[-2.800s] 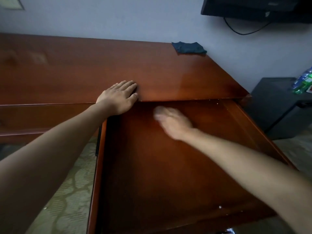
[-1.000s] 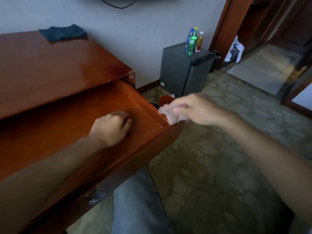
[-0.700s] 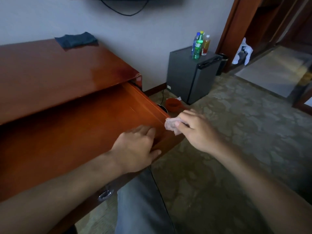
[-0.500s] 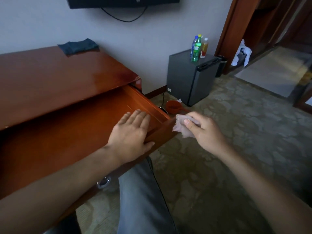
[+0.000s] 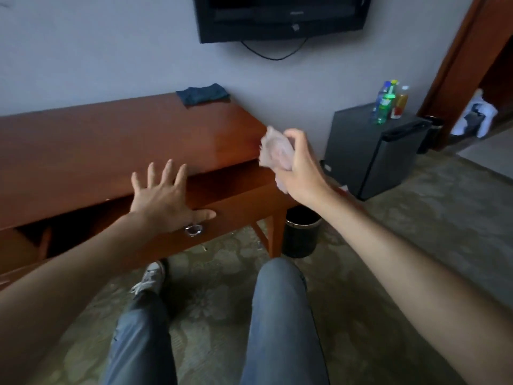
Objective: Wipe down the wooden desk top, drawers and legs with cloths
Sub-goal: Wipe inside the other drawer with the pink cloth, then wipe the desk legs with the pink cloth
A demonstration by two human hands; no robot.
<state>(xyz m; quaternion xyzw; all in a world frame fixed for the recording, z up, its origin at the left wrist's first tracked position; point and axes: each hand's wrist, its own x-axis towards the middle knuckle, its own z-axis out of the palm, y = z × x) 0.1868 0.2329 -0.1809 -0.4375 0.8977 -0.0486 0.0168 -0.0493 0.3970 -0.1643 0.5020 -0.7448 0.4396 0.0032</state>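
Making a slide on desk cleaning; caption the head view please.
Left hand spread open on the drawer front; right hand grips a pale cloth near the desk top corner.

The dim room is lit softly from the right, a sheen is seen on the desk top (image 5: 116, 140), and wide-angle bending is shown at the edges.

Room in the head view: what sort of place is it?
Probably a hotel room. A long wooden desk stands against the wall under a wall-mounted TV, beside it a mini fridge with bottles on top, and the floor is patterned carpet.
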